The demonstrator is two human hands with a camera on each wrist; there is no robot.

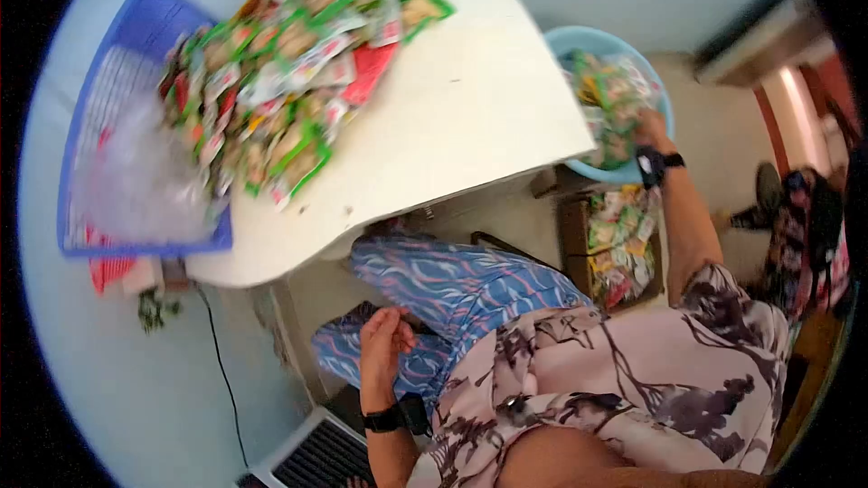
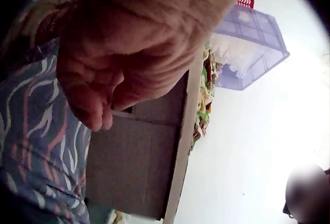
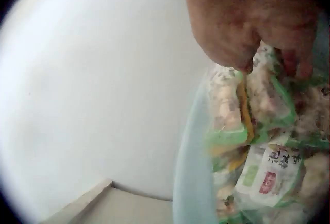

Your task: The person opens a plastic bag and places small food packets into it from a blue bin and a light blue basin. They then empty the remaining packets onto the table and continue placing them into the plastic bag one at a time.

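Note:
In the head view the right hand (image 1: 649, 129) is inside a light blue tub (image 1: 669, 108) of packets. The right wrist view shows that hand (image 3: 252, 23) pinching the top of green-edged packets (image 3: 268, 98) over other packets in the tub (image 3: 193, 167). The left hand (image 1: 384, 343) is held above the patterned trousers, holding nothing, with its fingers loosely curled; the left wrist view shows this hand (image 2: 124, 54) in front of the table's side. A large pile of packets (image 1: 289, 54) lies on the white table (image 1: 470, 108).
A blue basket (image 1: 68, 172) with clear plastic bags (image 1: 145, 172) stands at the table's left end. Below the tub is a box of packets (image 1: 624, 244). A black cable (image 1: 221, 361) hangs by the wall. Bags (image 1: 805, 235) are at the far right.

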